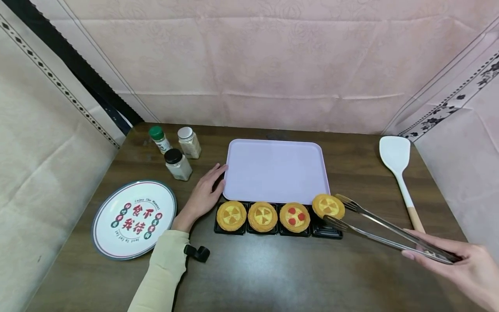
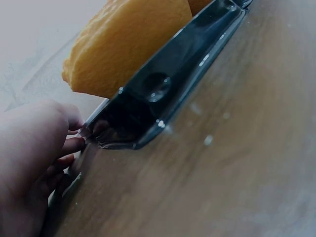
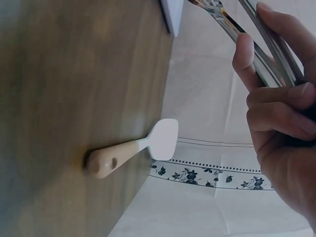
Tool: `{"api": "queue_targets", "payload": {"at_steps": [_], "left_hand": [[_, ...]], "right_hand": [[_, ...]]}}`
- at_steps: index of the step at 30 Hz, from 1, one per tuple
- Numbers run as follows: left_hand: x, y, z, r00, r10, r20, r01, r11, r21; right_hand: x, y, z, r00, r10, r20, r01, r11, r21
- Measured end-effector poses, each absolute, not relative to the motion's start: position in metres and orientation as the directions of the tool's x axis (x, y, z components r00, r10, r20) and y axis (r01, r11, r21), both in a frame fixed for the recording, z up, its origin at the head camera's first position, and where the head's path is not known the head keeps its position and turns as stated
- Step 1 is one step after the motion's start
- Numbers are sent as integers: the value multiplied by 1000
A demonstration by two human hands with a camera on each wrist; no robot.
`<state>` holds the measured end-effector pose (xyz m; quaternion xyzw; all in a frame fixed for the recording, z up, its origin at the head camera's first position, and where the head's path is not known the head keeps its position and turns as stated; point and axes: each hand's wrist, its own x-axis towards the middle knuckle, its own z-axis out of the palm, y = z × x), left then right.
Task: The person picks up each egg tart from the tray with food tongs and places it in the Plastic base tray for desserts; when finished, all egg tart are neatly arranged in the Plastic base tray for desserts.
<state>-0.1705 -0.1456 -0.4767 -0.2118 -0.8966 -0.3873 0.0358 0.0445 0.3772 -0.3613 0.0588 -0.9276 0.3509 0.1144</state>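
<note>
My right hand (image 1: 456, 260) holds metal tongs (image 1: 383, 229). Their parted tips meet the right side of an egg tart (image 1: 328, 206), which lies over the lavender tray's lower right corner and the last compartment of a black plastic box (image 1: 326, 232); whether they grip it firmly I cannot tell. Three more tarts sit in that box: two plain-topped, a left one (image 1: 231, 216) and a middle one (image 1: 263, 216), and one with red pieces (image 1: 295, 217). With fingers extended, my left hand (image 1: 204, 193) touches the left edge of the lavender tray (image 1: 274, 171). The left wrist view shows its fingertips by the box's corner.
Three seasoning jars, green-capped (image 1: 159, 138), white-capped (image 1: 189, 143) and black-capped (image 1: 178, 164), stand at the back left. A round plate with red characters (image 1: 134, 220) lies left of my forearm. At the right lies a white spatula (image 1: 395, 156) with a wooden handle. Cloth walls enclose the table.
</note>
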Motion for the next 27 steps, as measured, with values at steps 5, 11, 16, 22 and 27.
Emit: {"api": "queue_targets", "payload": {"at_steps": [5, 11, 16, 22, 27], "left_hand": [[-171, -147, -477, -908, 353, 226, 407, 616, 675], [-171, -146, -478, -907, 357, 221, 406, 614, 677], [-171, -146, -478, -905, 360, 226, 412, 613, 675], [-171, -146, -477, -905, 359, 228, 413, 614, 673], [-171, -146, -476, -907, 358, 223, 408, 615, 674]], "right_hand": [[46, 379, -368, -961, -103, 258, -252, 713, -654], [48, 379, -371, -971, -97, 219, -218, 739, -638], [49, 380, -372, -978, -75, 196, -183, 761, -622], [49, 380, -372, -978, -91, 188, -190, 760, -621], [52, 379, -369, -986, -28, 166, -130, 758, -639]]}}
